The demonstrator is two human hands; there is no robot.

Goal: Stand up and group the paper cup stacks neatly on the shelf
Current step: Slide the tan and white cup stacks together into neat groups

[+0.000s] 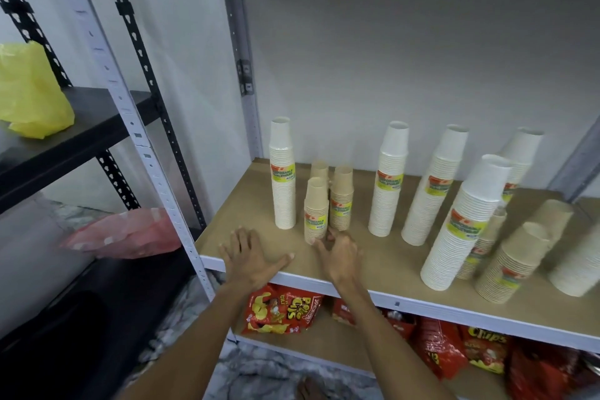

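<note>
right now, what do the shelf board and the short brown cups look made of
Shelf board: likely fibreboard, matt tan, no grain showing. Short brown cups: seemingly unbleached paper, matt, with thin nested rims.

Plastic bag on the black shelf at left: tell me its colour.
The plastic bag is yellow, seen best in the head view, the only one.

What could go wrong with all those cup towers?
The right hand is close beside the front short tan stack, which stands close to two others; a bump might topple all three. The tall white stack near the front edge of the shelf looks tilted, so a knock might send it off.
</note>
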